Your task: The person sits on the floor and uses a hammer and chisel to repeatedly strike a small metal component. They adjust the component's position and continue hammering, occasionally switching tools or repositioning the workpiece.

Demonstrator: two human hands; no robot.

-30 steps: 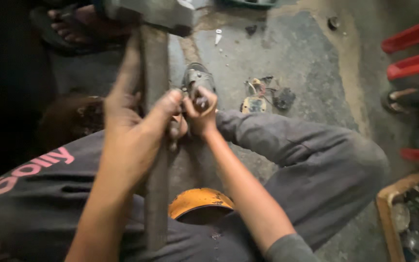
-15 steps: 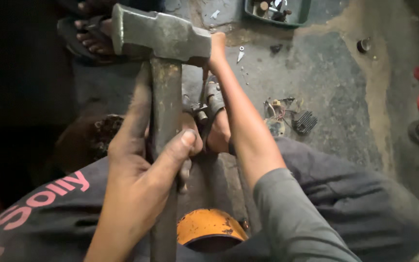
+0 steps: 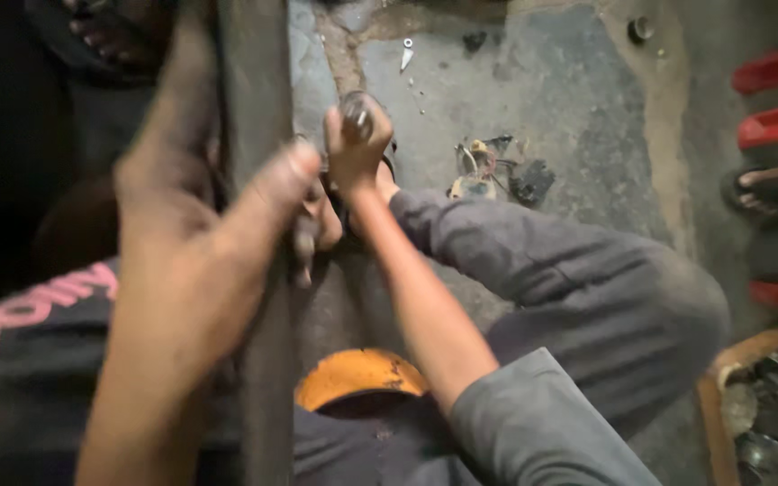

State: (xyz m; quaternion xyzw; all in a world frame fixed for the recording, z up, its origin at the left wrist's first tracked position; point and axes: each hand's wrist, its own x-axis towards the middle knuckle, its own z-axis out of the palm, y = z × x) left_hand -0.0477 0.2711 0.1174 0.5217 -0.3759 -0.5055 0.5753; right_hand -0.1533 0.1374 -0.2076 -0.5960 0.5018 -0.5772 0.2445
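My left hand clenched the hammer handle; my right hand pinched a small metal part just beside it. A glancing blow risked crushing those fingers.

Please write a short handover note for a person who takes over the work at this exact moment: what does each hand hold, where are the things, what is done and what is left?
Left hand: closed in a grip around the hammer handle, raised close to the camera; the hammer head is out of view.
Right hand: arm stretched forward, fingers closed on a small round metal part, held over the floor between the knees.
Nearby: a small heap of scrap bits on the concrete floor, an orange object near the lap, a wooden box of metal parts at the lower right.
Done: nothing finished can be seen.
Left: the metal part is in hand, with the hammer lifted, not touching it.
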